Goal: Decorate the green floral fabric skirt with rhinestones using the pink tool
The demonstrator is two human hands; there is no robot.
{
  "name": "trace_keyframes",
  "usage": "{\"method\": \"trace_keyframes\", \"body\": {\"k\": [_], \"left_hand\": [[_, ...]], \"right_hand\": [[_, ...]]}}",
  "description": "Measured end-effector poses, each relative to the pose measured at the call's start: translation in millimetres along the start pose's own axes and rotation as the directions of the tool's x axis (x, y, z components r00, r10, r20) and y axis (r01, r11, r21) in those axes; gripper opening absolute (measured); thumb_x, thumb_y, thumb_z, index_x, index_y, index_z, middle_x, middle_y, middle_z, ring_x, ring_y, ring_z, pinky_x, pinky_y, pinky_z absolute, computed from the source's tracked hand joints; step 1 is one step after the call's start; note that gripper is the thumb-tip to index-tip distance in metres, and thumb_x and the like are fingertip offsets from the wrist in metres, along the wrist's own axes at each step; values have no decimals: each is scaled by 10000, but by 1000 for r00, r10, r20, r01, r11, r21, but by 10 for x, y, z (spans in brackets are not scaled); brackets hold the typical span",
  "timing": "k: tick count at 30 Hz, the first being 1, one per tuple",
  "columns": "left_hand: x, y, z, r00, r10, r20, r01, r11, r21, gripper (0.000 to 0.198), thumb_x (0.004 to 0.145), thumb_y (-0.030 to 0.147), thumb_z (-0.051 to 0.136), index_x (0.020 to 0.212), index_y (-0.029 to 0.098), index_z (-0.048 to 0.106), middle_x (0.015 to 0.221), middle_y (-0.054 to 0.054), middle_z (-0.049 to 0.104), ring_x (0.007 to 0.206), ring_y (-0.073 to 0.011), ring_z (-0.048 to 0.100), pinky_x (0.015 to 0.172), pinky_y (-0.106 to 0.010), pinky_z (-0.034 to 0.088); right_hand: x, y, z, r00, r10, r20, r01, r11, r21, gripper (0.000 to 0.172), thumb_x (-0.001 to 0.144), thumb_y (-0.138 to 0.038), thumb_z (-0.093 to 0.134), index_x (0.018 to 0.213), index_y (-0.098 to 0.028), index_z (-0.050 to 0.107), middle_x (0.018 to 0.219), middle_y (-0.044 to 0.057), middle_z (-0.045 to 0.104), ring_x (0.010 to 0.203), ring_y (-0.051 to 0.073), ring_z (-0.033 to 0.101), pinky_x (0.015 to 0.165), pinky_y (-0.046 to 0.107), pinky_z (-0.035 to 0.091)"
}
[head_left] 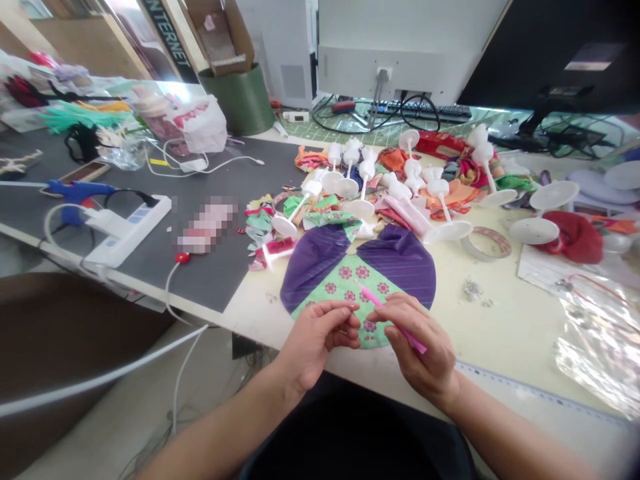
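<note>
Under the right hand (415, 360), a green-and-purple fabric circle (345, 283) lies flat. It pinches a pink stick (417, 345); the left hand (320, 340) curls beside it. White plastic stands (447, 231) beyond are bare.

**Work Table: Surface Layout**

The cream table (505, 320) carries a grey cutting mat (210, 280) on its left side. The mat holds a blue glue gun (75, 191) and a white power strip (127, 230). A round purple-and-green cloth (345, 287) lies front center. White plastic stands (447, 231), fabric scraps (393, 160) and a tape roll (486, 243) lie beyond and beside it.
</note>
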State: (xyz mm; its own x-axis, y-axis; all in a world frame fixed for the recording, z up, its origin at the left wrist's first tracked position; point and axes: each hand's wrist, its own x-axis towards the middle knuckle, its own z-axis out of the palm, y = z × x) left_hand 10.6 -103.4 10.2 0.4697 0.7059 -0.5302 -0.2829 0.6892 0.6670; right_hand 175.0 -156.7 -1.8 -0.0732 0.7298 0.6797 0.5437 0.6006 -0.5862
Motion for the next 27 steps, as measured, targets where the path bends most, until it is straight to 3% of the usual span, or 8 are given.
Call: {"method": "trace_keyframes", "body": {"k": [3,7,13,27], "left_hand": [[0,24,-12,1000,7,-22,-7,1000,2,224,667,231,755,828,92,685,673,-28,639,559,-99,579,584,-238,497],[-1,34,-13,999,31,-40,-31,1000,3,210,666,222,749,816,96,674,668,-24,630,568,-101,578,584,-236,496],[-6,39,-9,998,35,-48,-34,999,15,217,667,229,747,820,100,664,672,-23,625,574,-104,576,582,-240,491],[-2,23,-12,999,36,-38,-35,999,39,233,675,249,746,834,104,657,682,-25,623,583,-103,577,596,-240,494]], "right_hand": [[-44,0,-31,998,-63,-13,63,998,0,329,872,-126,502,1184,-192,584,875,78,643,811,207,603,763,445,525],[-53,-14,-47,995,-90,-29,91,996,18,324,813,-67,521,1112,-175,586,814,58,647,722,183,609,767,453,524],[13,-55,-42,996,-88,-6,88,996,-35,263,795,-55,514,1009,-193,581,732,22,634,638,155,596,750,426,529],[5,-48,-34,997,-74,8,74,996,-43,254,796,-51,522,996,-197,579,729,15,631,619,147,585,758,422,528]]}}
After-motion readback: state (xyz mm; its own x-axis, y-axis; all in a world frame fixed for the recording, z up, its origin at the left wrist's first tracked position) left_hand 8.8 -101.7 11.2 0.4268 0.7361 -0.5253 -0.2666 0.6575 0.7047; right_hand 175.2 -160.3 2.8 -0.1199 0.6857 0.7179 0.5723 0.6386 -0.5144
